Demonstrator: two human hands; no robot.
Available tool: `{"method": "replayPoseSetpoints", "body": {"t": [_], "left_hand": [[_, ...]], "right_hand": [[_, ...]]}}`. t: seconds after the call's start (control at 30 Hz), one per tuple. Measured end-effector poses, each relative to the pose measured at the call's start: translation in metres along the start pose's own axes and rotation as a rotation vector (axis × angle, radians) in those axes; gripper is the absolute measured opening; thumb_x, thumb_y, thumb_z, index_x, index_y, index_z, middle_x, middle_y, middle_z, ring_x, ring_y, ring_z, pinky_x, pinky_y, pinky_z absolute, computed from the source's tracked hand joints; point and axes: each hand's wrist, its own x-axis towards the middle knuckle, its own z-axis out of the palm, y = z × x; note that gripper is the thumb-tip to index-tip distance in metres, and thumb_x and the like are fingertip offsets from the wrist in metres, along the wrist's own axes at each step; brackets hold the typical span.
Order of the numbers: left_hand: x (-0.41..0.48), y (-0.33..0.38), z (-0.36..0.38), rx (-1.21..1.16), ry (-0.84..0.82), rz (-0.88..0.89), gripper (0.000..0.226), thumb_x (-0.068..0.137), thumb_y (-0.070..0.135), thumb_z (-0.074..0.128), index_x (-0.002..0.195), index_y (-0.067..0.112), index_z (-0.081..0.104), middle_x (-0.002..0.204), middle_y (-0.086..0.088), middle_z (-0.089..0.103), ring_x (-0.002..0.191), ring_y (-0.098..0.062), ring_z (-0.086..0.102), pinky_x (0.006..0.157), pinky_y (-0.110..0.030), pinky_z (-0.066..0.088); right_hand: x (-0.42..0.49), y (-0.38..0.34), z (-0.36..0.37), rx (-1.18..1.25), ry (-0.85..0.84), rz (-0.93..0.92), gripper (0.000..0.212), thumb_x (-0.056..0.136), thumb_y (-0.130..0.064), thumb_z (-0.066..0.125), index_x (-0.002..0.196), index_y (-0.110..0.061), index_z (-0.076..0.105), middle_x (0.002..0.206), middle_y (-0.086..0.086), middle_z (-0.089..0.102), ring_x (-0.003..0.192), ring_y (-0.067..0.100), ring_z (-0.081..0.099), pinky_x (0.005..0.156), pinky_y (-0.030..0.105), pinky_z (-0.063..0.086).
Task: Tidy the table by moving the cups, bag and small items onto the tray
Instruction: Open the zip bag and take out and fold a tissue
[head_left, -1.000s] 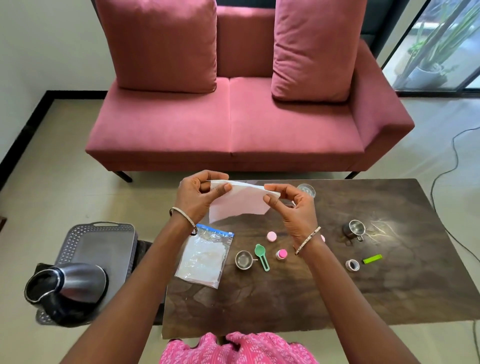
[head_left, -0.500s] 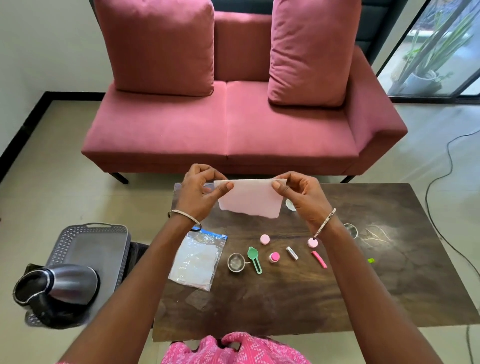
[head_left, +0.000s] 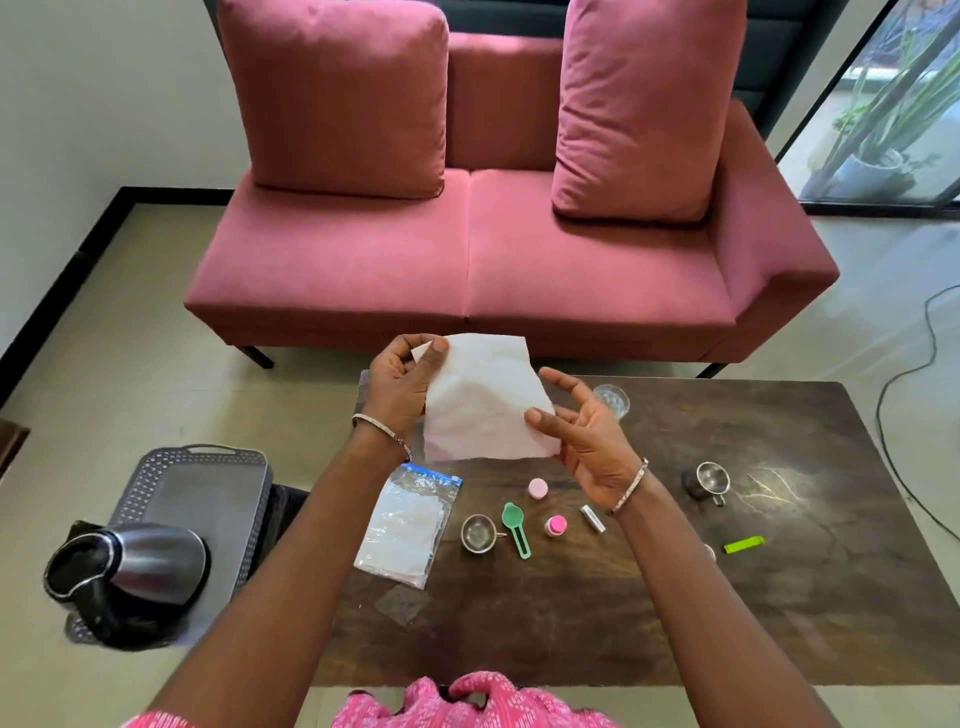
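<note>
Honestly, the left hand pinches the white tissue by one corner while the right hand has its fingers spread loose against the lower edge, so it could slip and flop onto the desk. The bag and a cup sit there, tray well left.

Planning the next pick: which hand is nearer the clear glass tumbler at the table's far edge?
Right. The right hand is just left of the clear glass tumbler; the left hand, pinching a corner of the white paper sheet, is farther left, beyond it.
</note>
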Motion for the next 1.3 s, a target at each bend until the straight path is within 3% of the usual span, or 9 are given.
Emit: {"method": "replayPoseSetpoints", "body": {"t": [0.1,0.2,0.3,0.5,0.63,0.9,1.1,1.23,1.3], "left_hand": [[-0.001,-0.001,-0.006,0.108,0.054,0.058,0.018,0.083,0.026,0.075,0.097,0.028,0.063,0.074,-0.002,0.071,0.062,-0.012,0.065,0.061,-0.033,0.055],[-0.005,-0.002,-0.010,0.218,0.061,0.133,0.029,0.085,0.025,0.073,0.109,0.026,0.056,0.068,-0.004,0.069,0.058,-0.010,0.066,0.052,-0.023,0.052],[-0.008,0.001,-0.013,0.248,0.015,0.136,0.021,0.089,0.019,0.069,0.107,0.019,0.059,0.058,0.001,0.068,0.056,-0.009,0.066,0.051,-0.022,0.053],[-0.010,0.006,-0.021,0.183,-0.179,-0.010,0.021,0.084,0.011,0.073,0.105,0.006,0.072,0.072,-0.001,0.073,0.068,-0.010,0.070,0.059,-0.021,0.057],[-0.008,0.006,-0.025,0.279,-0.251,-0.049,0.034,0.072,-0.005,0.078,0.106,-0.002,0.071,0.082,-0.006,0.077,0.075,-0.012,0.072,0.064,-0.017,0.056],[0.005,-0.012,-0.018,0.486,-0.179,-0.116,0.028,0.073,0.001,0.081,0.100,0.003,0.074,0.058,0.006,0.069,0.066,-0.016,0.068,0.070,-0.028,0.062],[0.011,-0.029,-0.010,0.537,-0.103,-0.210,0.025,0.070,0.007,0.084,0.093,0.006,0.076,0.078,-0.009,0.072,0.073,-0.021,0.068,0.070,-0.032,0.061],[0.017,-0.038,-0.002,0.449,-0.093,-0.346,0.016,0.071,0.010,0.083,0.084,0.015,0.075,0.085,-0.002,0.072,0.087,-0.016,0.066,0.071,-0.029,0.056],[0.018,-0.042,0.001,0.305,-0.119,-0.446,0.016,0.073,0.010,0.081,0.086,0.017,0.073,0.090,-0.002,0.073,0.096,-0.017,0.066,0.073,-0.032,0.054]], "right_hand": [[0.000,0.000,0.001,0.040,0.071,-0.088,0.062,0.071,-0.010,0.081,0.124,-0.025,0.053,0.098,0.016,0.076,0.087,0.025,0.074,0.073,0.037,0.064],[0.003,-0.004,0.001,0.020,0.154,-0.162,0.040,0.081,-0.007,0.075,0.110,-0.023,0.054,0.094,0.012,0.072,0.081,0.020,0.068,0.063,0.031,0.059],[0.007,-0.008,-0.001,0.044,0.132,-0.172,0.025,0.083,-0.007,0.074,0.103,-0.016,0.062,0.092,0.007,0.071,0.085,0.019,0.065,0.068,0.031,0.059],[0.008,-0.007,-0.010,-0.144,0.057,-0.161,0.053,0.058,-0.004,0.085,0.109,-0.006,0.071,0.111,0.011,0.072,0.099,0.020,0.069,0.089,0.036,0.061],[0.013,-0.006,-0.018,-0.318,0.100,-0.214,0.038,0.071,-0.003,0.083,0.108,-0.004,0.074,0.105,0.009,0.075,0.091,0.015,0.069,0.079,0.024,0.060],[0.019,-0.012,-0.034,-0.596,0.152,-0.161,0.013,0.084,-0.022,0.077,0.090,-0.011,0.077,0.077,0.003,0.069,0.064,0.006,0.054,0.057,0.019,0.046],[0.029,-0.012,-0.054,-0.481,0.174,-0.028,0.011,0.082,-0.022,0.079,0.076,-0.013,0.076,0.065,-0.001,0.055,0.059,0.009,0.039,0.054,0.021,0.033],[0.038,-0.010,-0.065,-0.356,0.173,0.057,0.008,0.084,-0.018,0.076,0.081,-0.011,0.075,0.082,0.007,0.066,0.083,0.017,0.058,0.077,0.029,0.049],[0.042,-0.010,-0.070,-0.254,0.153,0.098,0.007,0.087,-0.014,0.073,0.084,-0.008,0.073,0.086,0.009,0.069,0.085,0.018,0.065,0.077,0.026,0.057]]}}
